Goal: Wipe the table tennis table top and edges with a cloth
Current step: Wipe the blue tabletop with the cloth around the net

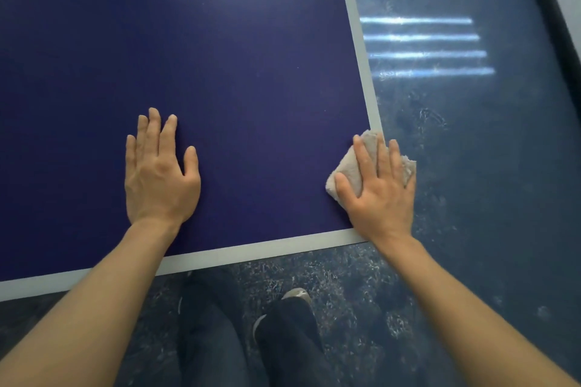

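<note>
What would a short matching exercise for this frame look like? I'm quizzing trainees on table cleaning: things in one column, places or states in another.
Column one:
1. left hand
2. right hand
3. cloth
4. white border

Column two:
A. runs along the table's edges
B. flat on bare blue top
C. folded, at the table's right corner
D. pressing on the cloth

Pairs: 1-B, 2-D, 3-C, 4-A

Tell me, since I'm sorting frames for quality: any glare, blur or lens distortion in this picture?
Head view: bright striped light reflections glare on the floor at upper right; a soft sheen lightens the table top near the upper edge; the wide angle stretches the forearms and splays the table's white border lines; left hand, right hand and cloth look reasonably sharp.
</note>
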